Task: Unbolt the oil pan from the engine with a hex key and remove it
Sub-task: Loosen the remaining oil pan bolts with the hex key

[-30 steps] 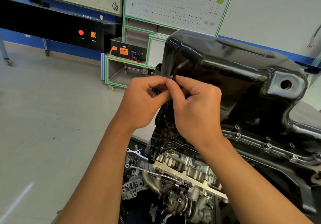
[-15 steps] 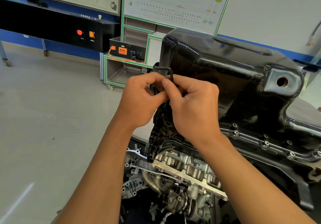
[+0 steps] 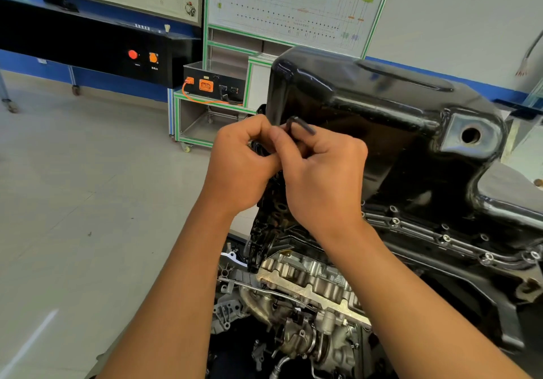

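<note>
A glossy black oil pan (image 3: 367,108) sits on top of the upturned engine (image 3: 308,290), with a round drain hole at its right. Both hands meet at the pan's left end. My right hand (image 3: 323,178) pinches a black L-shaped hex key (image 3: 299,124), whose short arm sticks up and points right above the fingers. My left hand (image 3: 241,164) has its fingers curled against the key's lower part, close to the right thumb. The bolt under the key is hidden by the hands. Several bolts show along the pan's flange (image 3: 440,234) at the right.
A green-framed trolley (image 3: 205,114) carrying a black box with orange connectors stands behind the engine. A long black console (image 3: 88,46) with a red and an orange button runs along the left wall. Wiring diagram boards hang above. Pale floor (image 3: 88,202) lies to the left.
The hex key's short arm has swung round from pointing left to pointing right above my fingers. Both hands stay at the same spot on the pan's left end.
</note>
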A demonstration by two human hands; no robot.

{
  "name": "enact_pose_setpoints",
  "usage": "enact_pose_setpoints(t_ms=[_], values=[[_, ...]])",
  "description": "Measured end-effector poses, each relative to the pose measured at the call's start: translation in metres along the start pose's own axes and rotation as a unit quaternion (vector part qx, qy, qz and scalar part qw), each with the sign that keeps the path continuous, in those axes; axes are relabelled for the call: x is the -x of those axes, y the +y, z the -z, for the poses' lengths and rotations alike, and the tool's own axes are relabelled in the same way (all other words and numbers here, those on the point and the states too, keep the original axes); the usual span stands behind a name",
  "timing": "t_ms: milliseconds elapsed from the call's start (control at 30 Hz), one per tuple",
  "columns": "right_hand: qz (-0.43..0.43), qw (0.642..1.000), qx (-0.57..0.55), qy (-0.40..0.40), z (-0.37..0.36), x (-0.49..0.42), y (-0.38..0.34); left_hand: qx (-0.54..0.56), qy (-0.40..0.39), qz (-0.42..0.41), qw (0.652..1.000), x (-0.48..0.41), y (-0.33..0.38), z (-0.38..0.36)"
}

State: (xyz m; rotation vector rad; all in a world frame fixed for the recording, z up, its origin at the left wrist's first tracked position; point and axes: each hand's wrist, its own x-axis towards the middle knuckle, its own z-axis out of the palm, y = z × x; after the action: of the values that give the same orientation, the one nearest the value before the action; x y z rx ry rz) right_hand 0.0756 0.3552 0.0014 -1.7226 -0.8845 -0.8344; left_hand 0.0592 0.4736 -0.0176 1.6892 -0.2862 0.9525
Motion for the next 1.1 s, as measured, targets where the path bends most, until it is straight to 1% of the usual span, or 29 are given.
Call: enact_pose_setpoints(t_ms=[100,133,233,267,367,433,467,533,633,667,733,800,933,1000,1100], values=[[-0.015,0.999,0.013,-0.048,0.002,0.0,0.002,0.006,-0.063,-0.001,0.998,0.001,0.001,0.008],[-0.02,0.997,0.019,-0.065,0.003,0.0,0.002,0.007,-0.071,-0.006,0.997,0.001,0.0,0.009],[-0.029,0.993,0.047,-0.101,0.004,0.0,0.0,-0.004,-0.038,-0.011,0.999,0.001,0.002,0.007],[-0.026,0.994,0.045,-0.096,0.004,0.0,-0.001,-0.007,-0.019,-0.007,1.0,0.001,0.003,0.005],[-0.008,0.999,0.016,-0.035,0.005,-0.002,-0.002,-0.018,0.027,-0.005,0.999,0.0,0.002,-0.002],[-0.001,1.0,0.007,-0.018,0.004,-0.001,-0.002,-0.026,0.038,-0.016,0.999,0.001,0.003,-0.003],[0.0,1.0,0.008,-0.019,0.004,-0.001,-0.002,-0.027,0.031,-0.017,0.999,0.002,0.004,-0.002],[-0.007,0.999,0.021,-0.037,0.004,0.0,-0.003,-0.013,-0.011,-0.016,1.0,0.002,0.004,0.004],[-0.025,0.994,0.052,-0.093,0.007,-0.002,-0.003,0.016,-0.067,-0.005,0.998,0.001,0.0,0.013],[-0.03,0.991,0.065,-0.111,0.008,-0.003,-0.003,0.016,-0.07,-0.001,0.997,0.0,0.001,0.013],[-0.033,0.988,0.081,-0.129,0.01,-0.004,-0.004,0.005,-0.051,-0.001,0.999,-0.001,0.002,0.011],[-0.033,0.989,0.078,-0.122,0.01,-0.004,-0.004,-0.008,-0.032,-0.012,0.999,-0.001,0.002,0.008],[-0.015,0.997,0.039,-0.06,0.006,-0.003,-0.005,-0.014,0.009,0.01,1.0,-0.003,0.001,0.004],[-0.014,0.998,0.03,-0.045,0.005,-0.003,-0.006,-0.003,0.001,0.014,1.0,-0.002,0.001,0.004],[-0.025,0.997,0.045,-0.063,0.004,-0.002,-0.005,0.006,-0.043,0.007,0.999,0.0,0.002,0.009]])
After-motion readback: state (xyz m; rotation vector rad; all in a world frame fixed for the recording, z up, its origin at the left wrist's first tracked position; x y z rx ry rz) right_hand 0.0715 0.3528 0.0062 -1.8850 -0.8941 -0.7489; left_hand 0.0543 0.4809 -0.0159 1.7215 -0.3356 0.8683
